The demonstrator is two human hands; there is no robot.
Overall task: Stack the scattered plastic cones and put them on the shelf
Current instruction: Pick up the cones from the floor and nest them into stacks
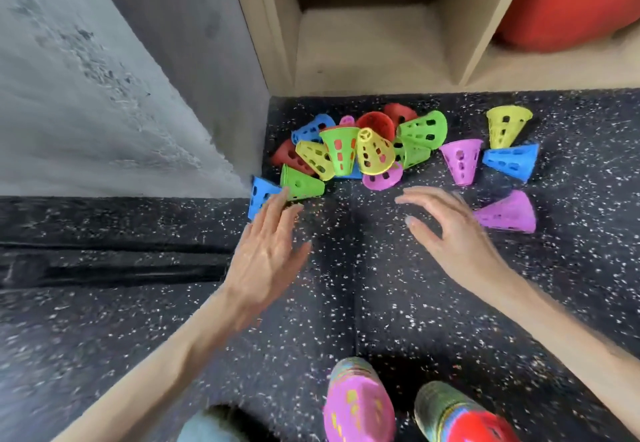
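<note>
Several perforated plastic cones lie in a heap (360, 144) on the speckled black floor in front of the wooden shelf (367, 47). My left hand (266, 251) reaches out with straight fingers, its tips at a green cone (301, 183) and a blue cone (258, 196) lying on their sides. My right hand (450, 230) hovers with spread, relaxed fingers and holds nothing, between a purple cone (382, 177) and another purple cone (509, 215). Two stacks of nested cones stand near me: one with a purple top (358, 403), one with a red top (460, 414).
A grey wall (104, 78) closes the left side. Loose cones sit to the right: yellow (507, 126), purple (462, 161), blue (512, 161). A red object (568, 2) fills the shelf's right compartment. My knee (211, 424) shows at the bottom.
</note>
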